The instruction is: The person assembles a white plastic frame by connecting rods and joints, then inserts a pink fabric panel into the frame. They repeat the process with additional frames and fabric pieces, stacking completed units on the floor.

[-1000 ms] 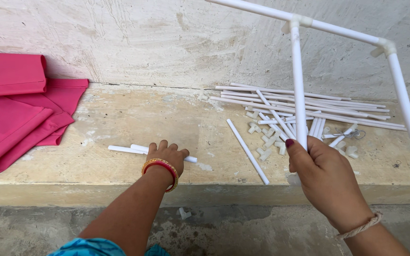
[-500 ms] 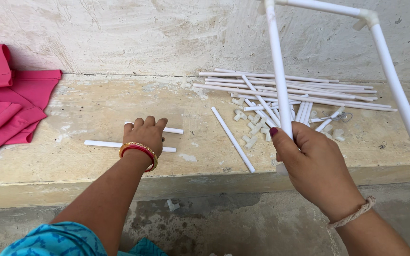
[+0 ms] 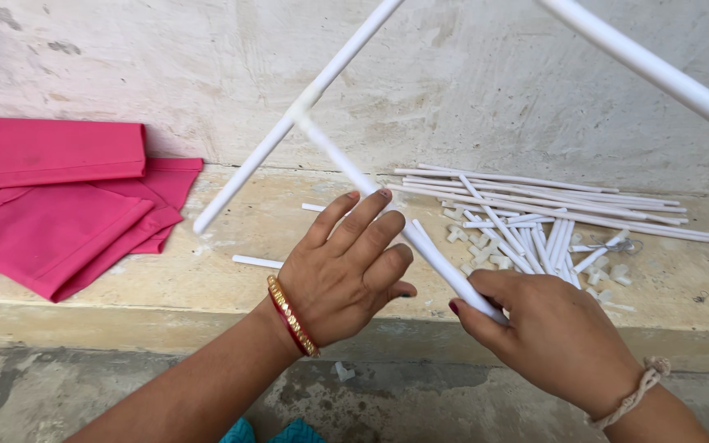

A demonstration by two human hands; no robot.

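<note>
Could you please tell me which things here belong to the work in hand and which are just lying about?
In hand:
- white pipe frame
- right hand, gripping it
- left hand, against it
- loose white pipes
- small connectors

Lying about:
- pink cloth

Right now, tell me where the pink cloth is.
In the head view the folded pink cloth lies at the far left of the stone ledge, against the wall, well left of the left hand.
</note>
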